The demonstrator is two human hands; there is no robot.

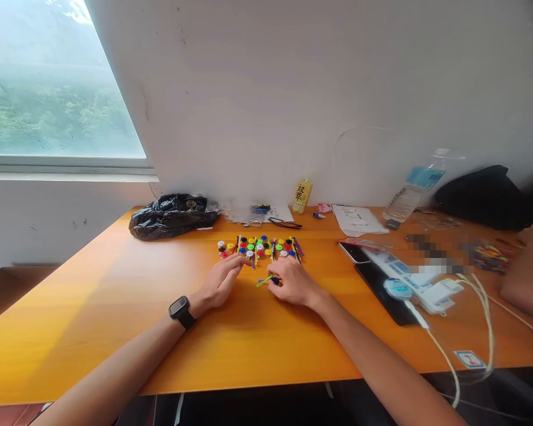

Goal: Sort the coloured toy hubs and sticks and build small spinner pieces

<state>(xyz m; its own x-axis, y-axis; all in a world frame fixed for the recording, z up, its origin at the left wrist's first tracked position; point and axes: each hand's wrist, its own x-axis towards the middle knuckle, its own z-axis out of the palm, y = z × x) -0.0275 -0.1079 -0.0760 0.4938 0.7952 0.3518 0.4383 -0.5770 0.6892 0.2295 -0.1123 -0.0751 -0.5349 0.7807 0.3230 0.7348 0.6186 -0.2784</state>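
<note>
On the wooden table in front of me, small round coloured caps (260,247) sit in groups, with thin coloured strips (274,248) lying between and beside them. My left hand (224,278), with a black watch on the wrist, rests at the near left of the caps. Its fingers are stretched out and its fingertips reach the front row; I cannot tell if they touch a cap. Just below the right group, my right hand (291,281) is curled with its fingers pinched. Thin green and blue strips (265,280) stick out from it to the left.
A black plastic bag (174,216), a yellow drink carton (302,196) and papers (359,220) line the wall. At right are a phone (354,252), a power strip (411,281) with cables, a water bottle (414,184) and another person's arm (527,278).
</note>
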